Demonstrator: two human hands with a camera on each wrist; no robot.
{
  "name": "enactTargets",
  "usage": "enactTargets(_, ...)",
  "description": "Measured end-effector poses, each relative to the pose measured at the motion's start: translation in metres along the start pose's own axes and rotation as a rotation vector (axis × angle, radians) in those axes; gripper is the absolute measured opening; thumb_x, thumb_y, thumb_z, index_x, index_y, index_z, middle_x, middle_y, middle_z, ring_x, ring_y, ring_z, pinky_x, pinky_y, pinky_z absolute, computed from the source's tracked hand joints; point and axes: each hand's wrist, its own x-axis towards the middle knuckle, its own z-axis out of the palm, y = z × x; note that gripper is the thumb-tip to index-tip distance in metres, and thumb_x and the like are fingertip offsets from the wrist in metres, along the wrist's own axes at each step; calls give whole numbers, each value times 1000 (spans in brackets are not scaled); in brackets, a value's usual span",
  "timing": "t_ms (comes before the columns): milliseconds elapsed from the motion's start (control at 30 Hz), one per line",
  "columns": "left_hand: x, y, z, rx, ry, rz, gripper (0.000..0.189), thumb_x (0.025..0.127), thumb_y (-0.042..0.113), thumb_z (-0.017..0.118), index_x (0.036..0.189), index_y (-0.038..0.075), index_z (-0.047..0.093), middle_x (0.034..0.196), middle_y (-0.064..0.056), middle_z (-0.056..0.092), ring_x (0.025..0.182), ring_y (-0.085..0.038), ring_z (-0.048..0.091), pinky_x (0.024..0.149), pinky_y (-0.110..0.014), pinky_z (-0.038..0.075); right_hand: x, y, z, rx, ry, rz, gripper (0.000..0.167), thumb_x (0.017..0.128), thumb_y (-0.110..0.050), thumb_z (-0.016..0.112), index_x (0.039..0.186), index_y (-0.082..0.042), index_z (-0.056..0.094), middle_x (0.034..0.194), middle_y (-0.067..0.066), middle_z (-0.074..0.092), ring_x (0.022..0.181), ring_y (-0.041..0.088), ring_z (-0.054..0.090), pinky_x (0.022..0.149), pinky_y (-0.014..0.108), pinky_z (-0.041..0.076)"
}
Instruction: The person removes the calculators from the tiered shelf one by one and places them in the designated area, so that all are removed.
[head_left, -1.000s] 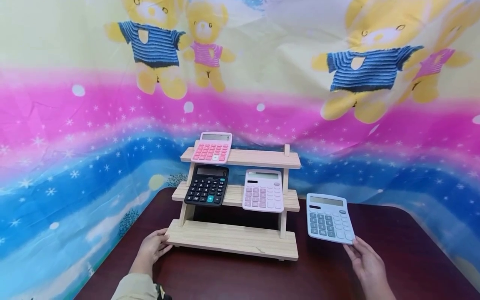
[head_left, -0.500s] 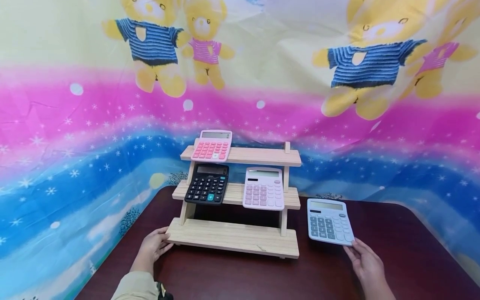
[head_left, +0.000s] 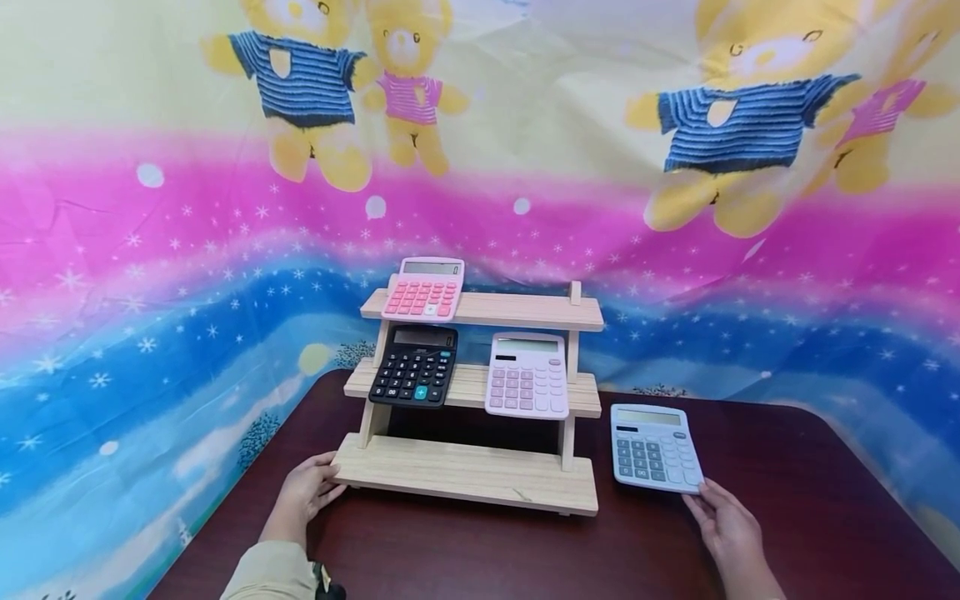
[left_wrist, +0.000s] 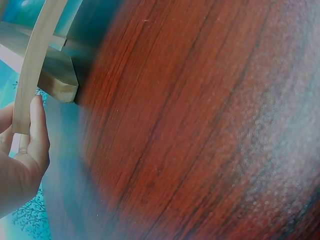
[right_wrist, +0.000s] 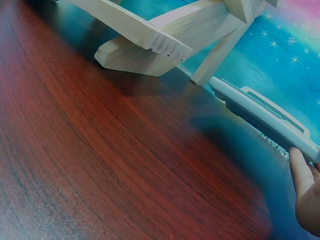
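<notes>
My left hand point(head_left: 303, 493) grips the left end of the bottom shelf of a three-tier wooden stand point(head_left: 465, 473); in the left wrist view, thumb and fingers lie on either face of the board point(left_wrist: 31, 70). My right hand point(head_left: 729, 527) pinches the lower right corner of a light blue calculator point(head_left: 656, 450), to the right of the stand. Seen from the right wrist, this calculator point(right_wrist: 260, 112) is held tilted above the table. On the top shelf leans a pink calculator point(head_left: 423, 289). A black calculator point(head_left: 414, 367) and a pale lilac calculator point(head_left: 527, 377) share the middle shelf.
The stand is on a dark red-brown wooden table point(head_left: 450, 558). Behind it hangs a backdrop cloth point(head_left: 525, 150) printed with teddy bears and snowflakes. The bottom shelf shows bare wood.
My right hand has lowered the light blue calculator a little and shifted slightly left with it. The left hand keeps its hold on the stand.
</notes>
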Motion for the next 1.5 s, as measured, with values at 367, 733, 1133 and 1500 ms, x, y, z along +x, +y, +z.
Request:
enactTargets(367,2,-1,0,-9,3,10,45,87,0,45,128,-10,30,122,-35,33,79,-18,56,71,-32,49,3,1,-1,-7,30,5,24,73,11,61,63,-10,67,68,2,60,68,10,56,67,26,50)
enactTargets(733,0,0,0,-5,5,4,44,87,0,44,128,-9,30,122,-35,32,79,-18,56,71,-32,49,8,3,-2,-28,25,2,24,74,11,61,63,-10,67,67,2,61,69,9,57,66,26,50)
enactTargets(1133,-1,1,1,3,17,2,45,87,2,46,128,-9,32,121,-35,34,79,-18,56,71,-33,49,8,3,-3,-4,-16,26,22,73,12,61,64,-8,66,69,3,61,69,10,57,66,27,50)
enactTargets(1500,-1,2,1,-16,15,-7,45,87,1,46,128,-9,31,122,-35,33,77,-17,56,69,-31,49,11,0,-9,-16,-104,109,18,75,7,61,65,-7,66,71,2,61,75,9,57,71,25,48)
